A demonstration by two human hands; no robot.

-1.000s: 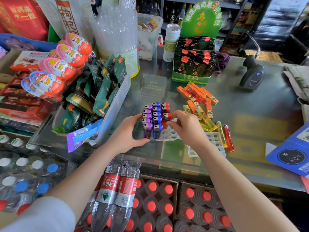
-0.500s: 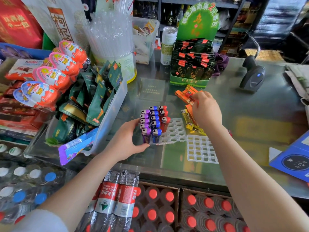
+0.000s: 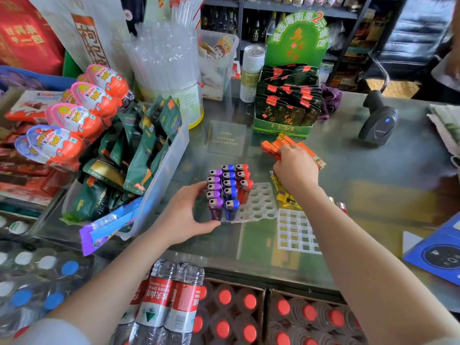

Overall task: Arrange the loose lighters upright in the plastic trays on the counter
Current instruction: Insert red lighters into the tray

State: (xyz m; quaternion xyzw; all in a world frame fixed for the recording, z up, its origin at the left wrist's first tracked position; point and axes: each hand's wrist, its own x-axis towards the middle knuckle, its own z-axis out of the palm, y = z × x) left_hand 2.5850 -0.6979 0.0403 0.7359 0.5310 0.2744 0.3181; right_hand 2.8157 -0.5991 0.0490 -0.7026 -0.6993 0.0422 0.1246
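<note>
Orange lighters (image 3: 272, 148) at one o'clock: your right hand (image 3: 295, 169) pinches one; your left hand (image 3: 185, 215) cups the tray (image 3: 261, 204); Kinder Joy eggs (image 3: 74, 118) at ten

Shop counter and surrounding stock, daylight from the far right.

The glass counter (image 3: 373, 170) serves as the reference surface. Behind it stands a dark metal shelving unit (image 3: 348, 46) loaded with bottles. Against the counter's front, at floor level, sit cardboard cartons of red-capped bottles (image 3: 249, 317), with shrink-wrapped water bottles (image 3: 169, 300) to their left. On the counter's far right stands a barcode scanner (image 3: 377, 120); at its far left, a clear bin of green snack packets (image 3: 139, 155).
</note>
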